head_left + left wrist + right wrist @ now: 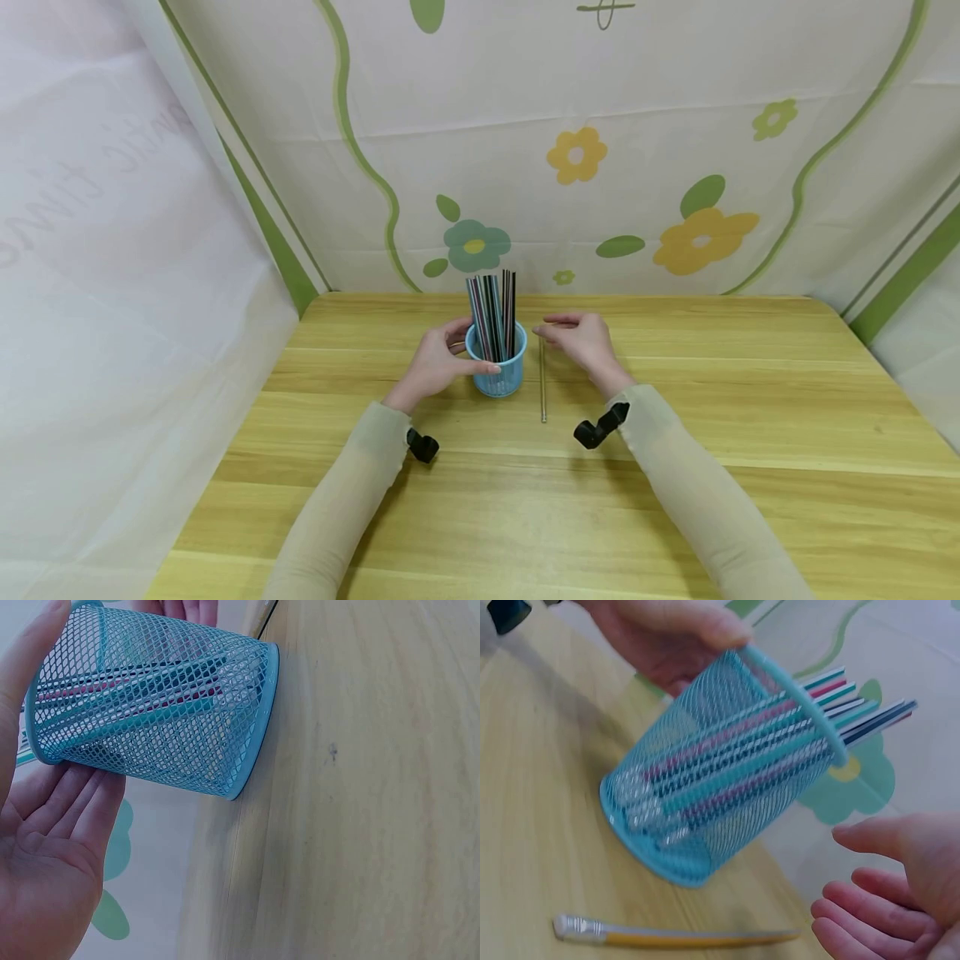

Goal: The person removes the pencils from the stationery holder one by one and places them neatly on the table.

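A light-blue mesh pencil cup [501,383] stands upright on the table, holding several thin striped pencils [491,317]. My left hand [433,363] holds the cup from its left side, thumb across the front near the rim and fingers round the back. To the right of the cup lies a yellow pencil [543,387], its eraser end toward me. Close to that pencil's far end is my right hand [583,340], its fingers loosely bent. Nothing sits between thumb and fingers of the right hand [900,900] in the right wrist view.
The wooden table [735,392] reaches toward me and to both sides. Behind it hangs a white cloth [517,75] with flower prints, and another cloth [112,333] hangs along the left. Each wrist carries a small black camera.
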Tool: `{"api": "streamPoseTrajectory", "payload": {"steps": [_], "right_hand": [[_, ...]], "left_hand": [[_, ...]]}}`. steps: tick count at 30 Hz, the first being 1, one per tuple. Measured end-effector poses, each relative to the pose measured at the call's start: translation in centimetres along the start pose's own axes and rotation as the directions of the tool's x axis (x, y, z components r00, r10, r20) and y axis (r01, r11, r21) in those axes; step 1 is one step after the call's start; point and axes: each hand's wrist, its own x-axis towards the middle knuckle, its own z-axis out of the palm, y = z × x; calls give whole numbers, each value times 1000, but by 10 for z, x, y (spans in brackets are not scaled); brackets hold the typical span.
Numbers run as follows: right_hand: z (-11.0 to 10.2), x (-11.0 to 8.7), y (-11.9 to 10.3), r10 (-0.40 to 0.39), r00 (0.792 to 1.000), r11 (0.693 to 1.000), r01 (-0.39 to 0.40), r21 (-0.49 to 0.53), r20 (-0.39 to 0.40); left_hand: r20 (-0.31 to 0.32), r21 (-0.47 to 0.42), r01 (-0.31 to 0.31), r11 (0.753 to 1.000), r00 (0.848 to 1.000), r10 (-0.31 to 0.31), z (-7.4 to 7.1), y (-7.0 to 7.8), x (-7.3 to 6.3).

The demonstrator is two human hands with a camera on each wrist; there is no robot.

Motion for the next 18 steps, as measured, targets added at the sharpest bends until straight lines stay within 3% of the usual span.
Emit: {"api": "streamPoseTrajectory", "payload": {"steps": [6, 18], "right_hand": [[3, -6, -13, -41, 999, 999, 41, 32, 11], [8, -15, -38, -79, 996, 997, 79, -2, 40]], "left_hand": [[2, 2, -2, 1000, 1000, 2, 0, 0, 0], [4, -7, -18, 1000, 1000, 18, 0, 0, 1]]}}
